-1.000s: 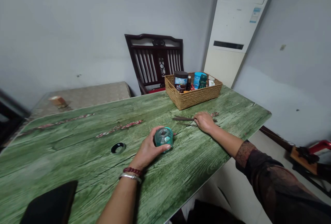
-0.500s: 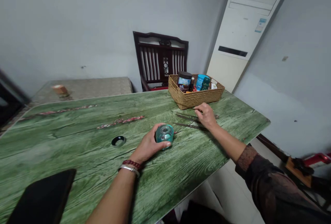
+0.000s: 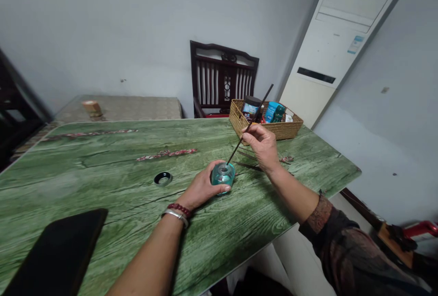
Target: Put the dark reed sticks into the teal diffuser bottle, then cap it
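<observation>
A small glass bottle (image 3: 224, 178) of blue-green liquid stands on the green wood-patterned table (image 3: 116, 186). My left hand (image 3: 203, 184) is wrapped round it from the left, thumb in front. Between the thumb and fingers of my right hand (image 3: 263, 144) is a thin dark reed stick (image 3: 236, 150), held at a slant. Its lower end is at the bottle's mouth; whether it has entered the neck I cannot tell. More dark sticks (image 3: 249, 166) lie on the table, partly hidden behind my right hand. A black ring-shaped cap (image 3: 163, 178) rests left of the bottle.
A wicker basket (image 3: 284, 131) with jars and bottles stands at the table's back right. A dark flat device (image 3: 58, 250) lies at the front left. Behind are a wooden chair (image 3: 224, 77), a lower side table with a small wooden cup (image 3: 92, 109), and a white cabinet unit (image 3: 335, 36).
My right hand has picked a stick up from the table and brought it left to the bottle's mouth. My left hand still holds the bottle. The view has shifted slightly.
</observation>
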